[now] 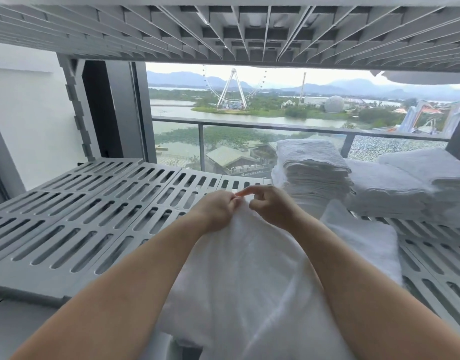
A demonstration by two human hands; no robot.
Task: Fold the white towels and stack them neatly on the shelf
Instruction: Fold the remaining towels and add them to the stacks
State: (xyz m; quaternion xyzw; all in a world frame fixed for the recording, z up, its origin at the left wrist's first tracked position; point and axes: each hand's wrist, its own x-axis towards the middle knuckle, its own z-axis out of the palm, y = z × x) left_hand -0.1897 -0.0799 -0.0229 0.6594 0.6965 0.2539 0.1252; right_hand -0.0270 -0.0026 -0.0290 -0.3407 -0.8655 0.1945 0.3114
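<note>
towel mid-fold, stacks already on shelf

your left hand (216, 209) pinches the top edge of the white towel (249, 268), and your right hand (269, 205) pinches it right beside, index finger sticking out. the towel hangs loose from both grips down toward you, over the shelf (81, 216) front, so the fold isn't finished.

done: a tall folded stack (312, 172) and a lower stack (395, 188) sit on the right. left: finish this 1 and stack it. more white cloth (366, 237) lies by your right forearm; can't tell if it's the same towel.

the left half of the shelf is bare slotted panel. the upper shelf (223, 29) hangs low, limiting headroom. window behind.
</note>
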